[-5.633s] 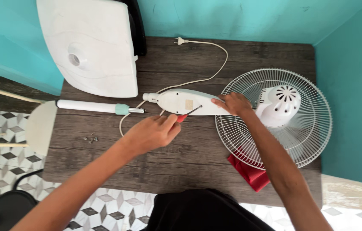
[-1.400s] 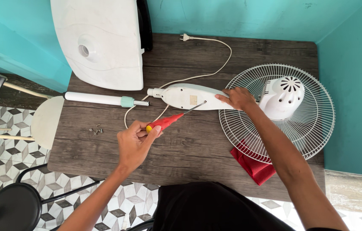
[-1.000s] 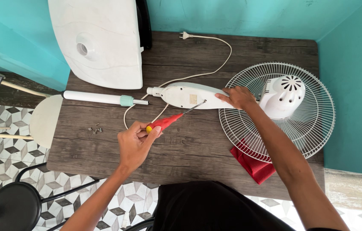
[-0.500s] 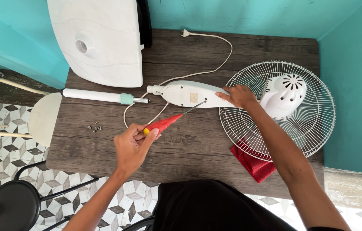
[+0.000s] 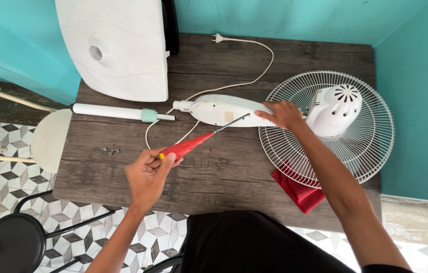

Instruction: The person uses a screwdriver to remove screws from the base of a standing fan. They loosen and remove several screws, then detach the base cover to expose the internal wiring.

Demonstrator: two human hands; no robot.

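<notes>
Head camera, looking down on a dark wooden table (image 5: 224,177). For this screw step, a good judgement is to keep the shaft in line with the screw, press along it, and pin the housing so the tip cannot slip out.

Left hand (image 5: 146,174) is curled around the end of a red-handled screwdriver (image 5: 186,146), fingertips pinching the handle. Its metal tip reaches up and away to the white fan housing (image 5: 224,109), touching near a small label.

Right hand (image 5: 283,114) lies flat and pressed on the housing's far end, fingers together, holding it down beside the wire fan guard (image 5: 365,151). Loose screws (image 5: 111,149) lie just left of the left hand.
</notes>
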